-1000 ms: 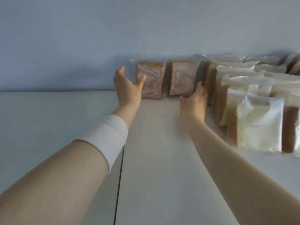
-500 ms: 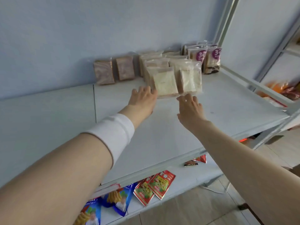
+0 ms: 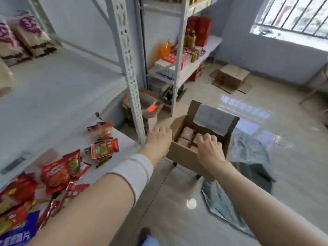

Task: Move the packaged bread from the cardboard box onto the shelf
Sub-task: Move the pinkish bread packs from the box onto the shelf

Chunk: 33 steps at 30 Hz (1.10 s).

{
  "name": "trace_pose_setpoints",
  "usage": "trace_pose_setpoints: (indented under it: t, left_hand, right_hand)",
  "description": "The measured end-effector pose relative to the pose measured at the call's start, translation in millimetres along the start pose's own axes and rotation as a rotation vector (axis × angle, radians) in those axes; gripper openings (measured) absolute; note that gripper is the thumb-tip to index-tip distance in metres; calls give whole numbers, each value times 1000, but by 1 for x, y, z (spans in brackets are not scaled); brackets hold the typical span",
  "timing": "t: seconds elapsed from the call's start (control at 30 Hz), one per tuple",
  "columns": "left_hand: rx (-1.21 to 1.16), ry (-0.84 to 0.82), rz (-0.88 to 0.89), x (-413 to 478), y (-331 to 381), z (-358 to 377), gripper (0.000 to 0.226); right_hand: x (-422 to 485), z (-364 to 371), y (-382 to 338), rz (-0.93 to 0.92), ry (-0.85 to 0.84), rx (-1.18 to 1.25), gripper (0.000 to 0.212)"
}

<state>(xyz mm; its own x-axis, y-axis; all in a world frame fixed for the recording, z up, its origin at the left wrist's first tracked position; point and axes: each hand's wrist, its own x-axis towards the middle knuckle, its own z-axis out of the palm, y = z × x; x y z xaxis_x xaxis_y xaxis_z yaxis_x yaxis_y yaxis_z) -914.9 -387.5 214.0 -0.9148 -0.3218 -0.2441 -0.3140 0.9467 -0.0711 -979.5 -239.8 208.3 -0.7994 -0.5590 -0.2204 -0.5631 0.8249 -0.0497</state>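
Standing open on the glossy beige tiled floor (image 3: 292, 166), the cardboard box (image 3: 184, 153) serves as the anchor of the scene. Behind the box and to its left rises a white perforated upright (image 3: 130, 73) of the shelf (image 3: 58, 96), whose pale board is mostly bare, with bagged goods (image 3: 26, 36) at its far back corner. Below that board, left of the box, a lower tier carries red snack packets (image 3: 103, 148) in a loose scatter. Farther behind the box a second rack (image 3: 181, 68) holds bottles and cartons, and beyond it another open carton (image 3: 230, 77) lies on the floor under a barred window (image 3: 292, 16). Grey plastic sheeting (image 3: 248, 151) lies crumpled on the floor right of the box.

Inside the box sit the packaged bread (image 3: 186, 134) pieces, pinkish-tan blocks in clear wrap, packed side by side; motion blur hides finer detail.

Over the box's near edge, the right hand (image 3: 210, 148) hovers with fingers curled loosely, gripping nothing. Just left of the box, the left hand (image 3: 158, 137) is likewise loosely curled and empty, a white band (image 3: 134, 173) on its forearm.
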Motion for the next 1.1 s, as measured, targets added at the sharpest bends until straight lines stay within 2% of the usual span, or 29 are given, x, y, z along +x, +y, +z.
trace_pose_setpoints:
  t: [0.17,0.33,0.43,0.57,0.73,0.8,0.9,1.0,1.1]
  left_hand:
    - [-8,-91,157,94,73,27,46]
    - [-51,-143,232,212,109,67,44]
    - [-99,-266,264,283,124,105,49]
    - [-89,-422,277,362,137,169,45]
    - [-89,-572,256,436,152,252,52]
    - [-135,-593,210,465,160,288,56]
    - [-349,-595,33,505,174,333,59]
    - [-460,-532,-55,539,188,369,65]
    - [-467,-478,-139,561,202,392,68]
  right_hand:
    - [44,36,91,157,-85,9,36]
    - [130,79,149,242,-172,38,34]
    - [185,123,173,303,-299,56,35]
    - [248,195,190,357,-470,108,33]
    - [315,279,213,518,-558,251,35]
    - [342,315,227,584,-566,301,42]
    - [378,362,245,795,-540,459,44]
    - [402,405,257,962,-545,534,67]
    - [417,432,259,1104,-521,633,64]
